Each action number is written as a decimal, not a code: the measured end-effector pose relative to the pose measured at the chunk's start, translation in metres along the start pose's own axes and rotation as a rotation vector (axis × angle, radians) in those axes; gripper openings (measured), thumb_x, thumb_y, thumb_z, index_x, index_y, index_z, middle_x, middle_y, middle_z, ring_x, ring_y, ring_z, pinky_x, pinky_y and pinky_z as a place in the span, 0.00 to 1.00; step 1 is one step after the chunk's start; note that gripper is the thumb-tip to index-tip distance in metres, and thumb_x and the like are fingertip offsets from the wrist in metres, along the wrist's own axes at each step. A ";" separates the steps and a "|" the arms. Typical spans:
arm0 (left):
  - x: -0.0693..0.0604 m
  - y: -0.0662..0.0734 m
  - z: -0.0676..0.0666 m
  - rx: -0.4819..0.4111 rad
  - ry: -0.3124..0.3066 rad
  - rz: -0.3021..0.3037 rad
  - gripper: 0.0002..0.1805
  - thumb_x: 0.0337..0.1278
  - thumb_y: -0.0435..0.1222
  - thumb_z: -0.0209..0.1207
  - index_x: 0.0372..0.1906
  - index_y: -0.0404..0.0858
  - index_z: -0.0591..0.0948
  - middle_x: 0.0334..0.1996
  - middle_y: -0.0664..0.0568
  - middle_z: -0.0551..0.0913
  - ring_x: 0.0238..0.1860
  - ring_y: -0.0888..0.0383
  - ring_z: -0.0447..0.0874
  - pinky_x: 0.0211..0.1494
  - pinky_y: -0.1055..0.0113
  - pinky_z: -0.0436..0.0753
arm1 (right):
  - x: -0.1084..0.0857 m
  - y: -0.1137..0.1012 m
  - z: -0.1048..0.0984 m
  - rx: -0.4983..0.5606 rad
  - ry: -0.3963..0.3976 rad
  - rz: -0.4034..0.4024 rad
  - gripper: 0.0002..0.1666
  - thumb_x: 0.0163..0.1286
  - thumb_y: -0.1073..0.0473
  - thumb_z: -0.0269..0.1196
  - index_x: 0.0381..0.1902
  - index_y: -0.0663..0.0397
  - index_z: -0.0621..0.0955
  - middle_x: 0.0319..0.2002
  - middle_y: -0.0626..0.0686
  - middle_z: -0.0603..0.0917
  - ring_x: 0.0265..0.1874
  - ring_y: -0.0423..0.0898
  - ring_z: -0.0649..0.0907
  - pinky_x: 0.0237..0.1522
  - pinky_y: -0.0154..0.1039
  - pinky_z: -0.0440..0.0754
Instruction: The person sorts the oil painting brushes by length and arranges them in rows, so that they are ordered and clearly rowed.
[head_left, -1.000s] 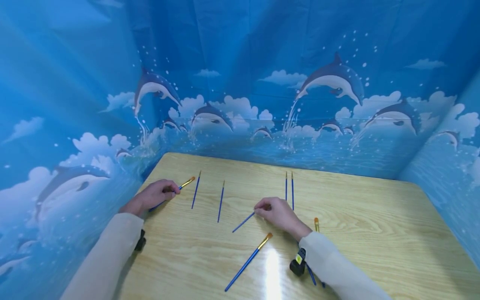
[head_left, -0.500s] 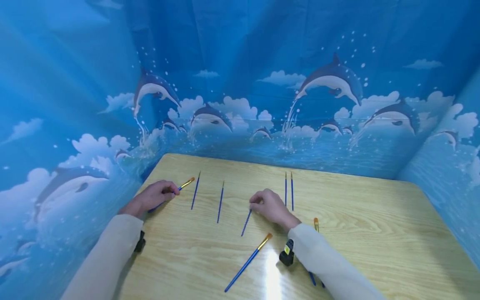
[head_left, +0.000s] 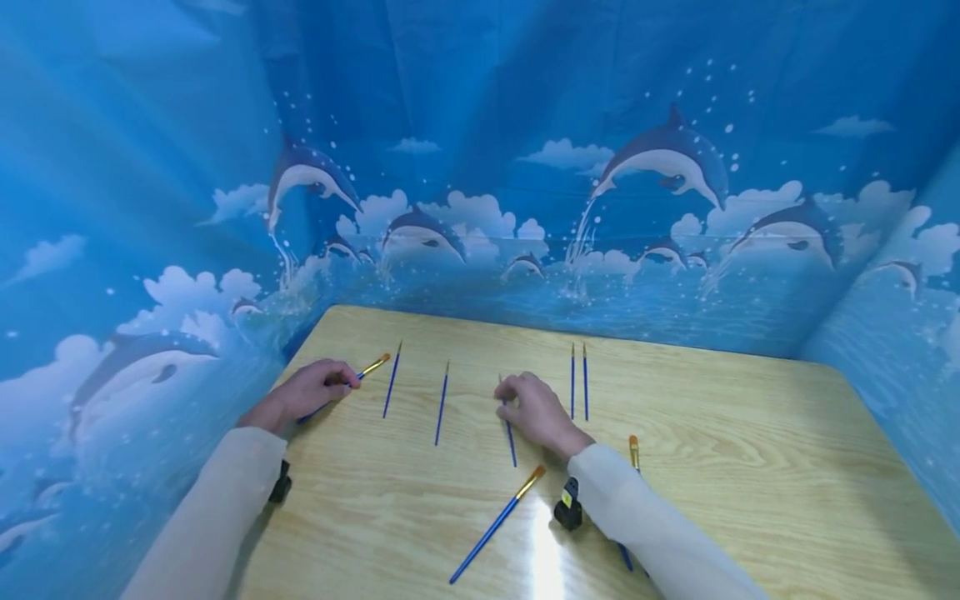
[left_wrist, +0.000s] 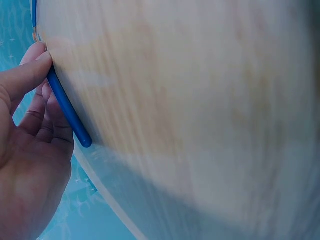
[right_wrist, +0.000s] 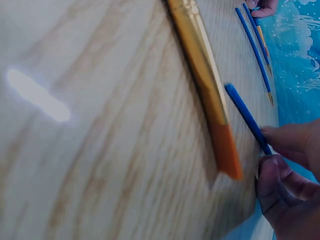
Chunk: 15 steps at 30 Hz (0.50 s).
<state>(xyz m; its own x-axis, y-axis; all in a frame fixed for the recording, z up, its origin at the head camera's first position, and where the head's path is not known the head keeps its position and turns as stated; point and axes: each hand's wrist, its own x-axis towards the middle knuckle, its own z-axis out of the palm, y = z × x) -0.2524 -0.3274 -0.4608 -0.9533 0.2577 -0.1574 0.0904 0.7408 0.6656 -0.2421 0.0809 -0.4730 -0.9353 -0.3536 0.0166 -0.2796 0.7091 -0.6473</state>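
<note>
We had the left hand [head_left: 318, 390] pinching a flat brush [head_left: 372, 366] near the desk's [head_left: 750, 450] left edge and the right hand [head_left: 536, 412] pinching a thin brush [head_left: 512, 442] mid-desk, whose handle, if twisted carelessly, could have nudged the large brush [head_left: 489, 534] nearby.

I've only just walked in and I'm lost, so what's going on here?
A person's left hand pinches a flat brush near the left edge of the table, while the right hand pinches a thin brush farther right. Two other thin brushes lie between the hands, and a close pair lies just right of the right hand. Another flat brush lies nearer the person; at least one more brush is partly hidden by the right sleeve.
</note>
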 end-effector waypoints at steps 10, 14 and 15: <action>0.000 -0.002 0.001 0.005 -0.008 0.014 0.08 0.82 0.29 0.57 0.53 0.38 0.85 0.55 0.41 0.86 0.58 0.43 0.82 0.63 0.41 0.81 | 0.002 0.005 -0.006 0.034 -0.009 0.025 0.17 0.73 0.63 0.72 0.58 0.57 0.87 0.47 0.52 0.89 0.47 0.48 0.86 0.54 0.50 0.87; 0.001 -0.003 0.000 0.011 -0.007 0.026 0.08 0.82 0.29 0.57 0.52 0.38 0.85 0.54 0.41 0.86 0.58 0.43 0.82 0.62 0.41 0.81 | -0.001 0.005 -0.009 0.033 -0.028 0.052 0.16 0.73 0.61 0.72 0.57 0.55 0.89 0.46 0.49 0.88 0.45 0.45 0.85 0.52 0.47 0.86; 0.001 -0.004 0.000 0.012 -0.009 0.029 0.08 0.82 0.29 0.57 0.52 0.38 0.85 0.54 0.41 0.86 0.58 0.43 0.82 0.62 0.41 0.81 | -0.001 0.006 -0.009 0.037 -0.032 0.056 0.15 0.73 0.61 0.72 0.56 0.55 0.89 0.45 0.49 0.88 0.44 0.45 0.84 0.51 0.46 0.85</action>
<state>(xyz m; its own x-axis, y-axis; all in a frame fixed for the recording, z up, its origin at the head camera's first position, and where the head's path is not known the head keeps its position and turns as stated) -0.2535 -0.3302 -0.4629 -0.9477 0.2844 -0.1450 0.1211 0.7406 0.6609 -0.2445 0.0906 -0.4699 -0.9415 -0.3340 -0.0444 -0.2185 0.7054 -0.6743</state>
